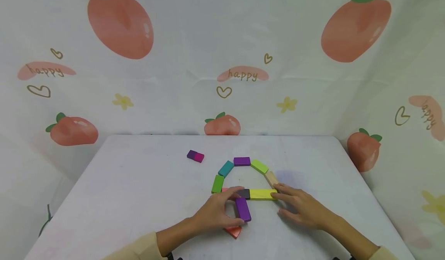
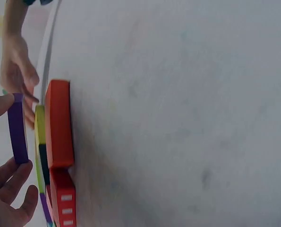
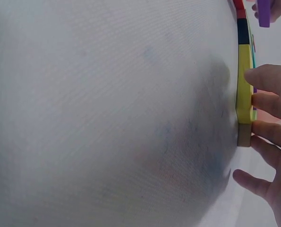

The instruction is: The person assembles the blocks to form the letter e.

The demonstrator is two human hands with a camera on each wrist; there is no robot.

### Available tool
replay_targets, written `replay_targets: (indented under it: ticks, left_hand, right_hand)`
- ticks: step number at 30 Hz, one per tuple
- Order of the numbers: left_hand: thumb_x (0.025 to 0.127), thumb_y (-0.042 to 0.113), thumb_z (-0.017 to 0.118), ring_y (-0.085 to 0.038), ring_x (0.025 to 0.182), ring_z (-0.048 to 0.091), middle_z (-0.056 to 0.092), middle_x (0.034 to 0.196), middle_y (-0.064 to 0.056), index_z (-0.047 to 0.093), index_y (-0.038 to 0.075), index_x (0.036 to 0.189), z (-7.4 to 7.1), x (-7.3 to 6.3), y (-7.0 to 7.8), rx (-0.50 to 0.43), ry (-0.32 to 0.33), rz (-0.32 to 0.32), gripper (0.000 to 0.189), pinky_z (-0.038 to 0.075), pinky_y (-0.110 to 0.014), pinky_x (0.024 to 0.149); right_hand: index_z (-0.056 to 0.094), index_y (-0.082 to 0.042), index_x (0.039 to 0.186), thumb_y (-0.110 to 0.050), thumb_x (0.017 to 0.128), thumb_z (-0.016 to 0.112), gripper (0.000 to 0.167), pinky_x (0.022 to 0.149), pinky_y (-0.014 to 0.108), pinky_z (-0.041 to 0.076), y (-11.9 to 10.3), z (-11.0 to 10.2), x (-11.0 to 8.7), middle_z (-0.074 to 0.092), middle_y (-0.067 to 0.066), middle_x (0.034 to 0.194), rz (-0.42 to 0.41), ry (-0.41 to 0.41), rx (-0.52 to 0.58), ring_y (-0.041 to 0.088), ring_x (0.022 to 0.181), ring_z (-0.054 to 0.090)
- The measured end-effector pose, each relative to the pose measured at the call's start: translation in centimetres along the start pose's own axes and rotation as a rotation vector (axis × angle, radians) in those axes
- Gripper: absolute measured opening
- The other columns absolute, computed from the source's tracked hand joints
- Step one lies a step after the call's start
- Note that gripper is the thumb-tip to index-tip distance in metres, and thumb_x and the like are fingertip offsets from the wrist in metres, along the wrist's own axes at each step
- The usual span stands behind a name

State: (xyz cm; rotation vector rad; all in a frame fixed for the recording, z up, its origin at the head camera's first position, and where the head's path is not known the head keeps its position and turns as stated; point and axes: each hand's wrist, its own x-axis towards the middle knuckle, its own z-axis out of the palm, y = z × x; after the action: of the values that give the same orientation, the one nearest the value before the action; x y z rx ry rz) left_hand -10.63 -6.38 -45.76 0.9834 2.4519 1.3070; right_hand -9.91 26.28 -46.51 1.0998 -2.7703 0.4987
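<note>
A purple block (image 1: 243,209) is pinched by its ends between thumb and fingers of my left hand (image 1: 215,209); in the left wrist view it is raised off the white table. Below the left hand an orange-red block (image 1: 233,231) lies partly hidden. My right hand (image 1: 304,208) has its fingers spread loosely, fingertips at the right end of a yellow block (image 1: 263,194) and the plain wooden block (image 1: 271,179). Left of the yellow block a black block (image 1: 245,193) continues the row. The left wrist view also shows a red block with white marks (image 2: 67,203).
From the row's ends an arch curves away: green block (image 1: 218,184), teal block (image 1: 226,169), another purple block (image 1: 242,161), lime block (image 1: 259,166). A dark purple and magenta pair of blocks (image 1: 195,156) lies farther back on the left. A printed cloth (image 1: 184,90) hangs behind the table.
</note>
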Motion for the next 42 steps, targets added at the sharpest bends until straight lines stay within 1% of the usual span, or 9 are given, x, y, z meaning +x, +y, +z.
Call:
replay_targets:
  ticks: [4,7,14,18,21,26,33,37,42]
  left_hand:
    - [0.078,0.033,0.086,-0.002,0.103,0.059,0.066,0.115,0.009,0.049,0.014,0.144,0.9,-0.2,0.5,0.042,-0.038,0.004,0.078,0.053,-0.022,0.086]
    - [0.079,0.037,0.085,-0.002,0.101,0.059,0.066,0.114,0.01,0.051,0.016,0.143,1.4,-0.3,0.8,0.103,-0.047,0.003,0.076,0.053,-0.02,0.084]
    - [0.079,0.04,0.084,-0.005,0.109,0.06,0.066,0.125,0.008,0.057,0.019,0.138,2.5,-0.5,1.4,0.208,-0.052,-0.054,0.068,0.053,-0.026,0.09]
    - [0.079,0.038,0.084,-0.006,0.115,0.06,0.066,0.126,0.009,0.062,0.017,0.133,2.9,-0.4,1.4,0.257,-0.047,-0.024,0.061,0.052,-0.027,0.094]
    - [0.08,0.041,0.083,-0.008,0.117,0.06,0.067,0.123,0.009,0.069,0.018,0.124,3.0,-0.2,1.3,0.322,-0.055,0.0,0.052,0.051,-0.03,0.097]
    - [0.08,0.045,0.081,-0.009,0.115,0.062,0.069,0.12,0.008,0.077,0.017,0.113,3.0,0.1,1.3,0.364,-0.111,0.027,0.044,0.051,-0.031,0.096]
    - [0.085,0.046,0.076,-0.004,0.114,0.062,0.069,0.12,0.011,0.076,0.017,0.117,2.5,0.5,1.6,0.356,-0.26,0.036,0.043,0.048,-0.026,0.091]
    - [0.088,0.049,0.072,-0.002,0.112,0.059,0.069,0.119,0.013,0.075,0.02,0.119,2.2,0.1,2.0,0.412,-0.317,0.1,0.042,0.046,-0.027,0.09]
    - [0.09,0.052,0.067,-0.005,0.117,0.054,0.066,0.123,0.013,0.073,0.025,0.123,2.3,-0.5,2.3,0.545,-0.344,0.214,0.043,0.046,-0.044,0.1]
  right_hand:
    - [0.065,-0.015,0.132,-0.027,0.087,0.077,0.048,0.089,0.054,0.053,0.0,0.0,-0.1,0.054,0.012,0.144,-0.001,0.004,0.001,0.035,0.126,0.056]
    - [0.065,-0.015,0.132,-0.027,0.087,0.077,0.049,0.089,0.054,0.053,0.0,0.1,-0.2,0.054,0.012,0.144,-0.01,0.012,-0.01,0.034,0.126,0.056]
    - [0.065,-0.016,0.132,-0.027,0.086,0.078,0.049,0.09,0.053,0.053,0.0,0.1,-0.2,0.054,0.011,0.144,-0.018,0.019,-0.024,0.033,0.128,0.054]
    - [0.065,-0.015,0.132,-0.027,0.086,0.078,0.05,0.09,0.053,0.053,0.0,0.1,-0.2,0.054,0.011,0.144,-0.016,0.017,-0.022,0.033,0.128,0.054]
    - [0.065,-0.015,0.132,-0.026,0.086,0.078,0.05,0.09,0.053,0.053,0.0,0.1,-0.2,0.054,0.011,0.144,-0.015,0.015,-0.021,0.033,0.128,0.054]
    - [0.065,-0.015,0.132,-0.026,0.086,0.077,0.049,0.09,0.053,0.053,0.0,0.1,-0.1,0.054,0.011,0.144,-0.015,0.012,-0.022,0.033,0.128,0.054]
    - [0.065,-0.015,0.132,-0.027,0.086,0.077,0.049,0.09,0.053,0.053,-0.1,0.1,-0.2,0.054,0.011,0.144,0.004,0.001,-0.017,0.033,0.129,0.054]
    - [0.065,-0.016,0.133,-0.027,0.087,0.077,0.048,0.091,0.054,0.052,-0.1,0.0,-0.2,0.054,0.011,0.144,0.017,-0.009,-0.008,0.033,0.129,0.054]
    - [0.065,-0.016,0.133,-0.028,0.087,0.077,0.049,0.091,0.054,0.052,0.0,0.0,-0.2,0.055,0.011,0.144,0.016,-0.008,-0.002,0.033,0.128,0.055]
